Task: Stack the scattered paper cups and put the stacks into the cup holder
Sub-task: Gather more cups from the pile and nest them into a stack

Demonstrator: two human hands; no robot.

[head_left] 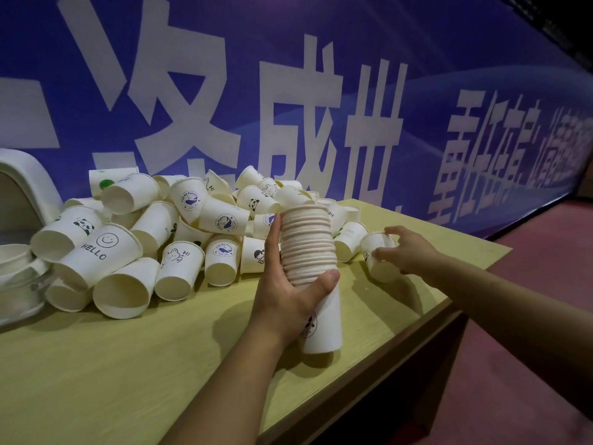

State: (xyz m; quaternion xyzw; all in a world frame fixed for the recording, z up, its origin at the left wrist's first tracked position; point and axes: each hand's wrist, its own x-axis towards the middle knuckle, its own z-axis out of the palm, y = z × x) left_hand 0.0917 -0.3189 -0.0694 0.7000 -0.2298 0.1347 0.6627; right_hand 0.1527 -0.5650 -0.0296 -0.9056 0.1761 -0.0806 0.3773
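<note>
Left hand (285, 284) grips a tall stack of nested cups (309, 252), thumb across the front, fingers wrapped behind; the stack leans slightly, its base just above the yellow-green table (160, 364). Right hand (406, 252) reaches out to a single cup (378, 258) lying on its side near the table's right edge, fingers curled round its rim. A loose heap of printed paper cups (154, 232) lies behind and left of the stack. A white holder-like unit (29, 175) stands at far left, partly cut off. Blue banner (321, 75) with white characters behind.
</note>
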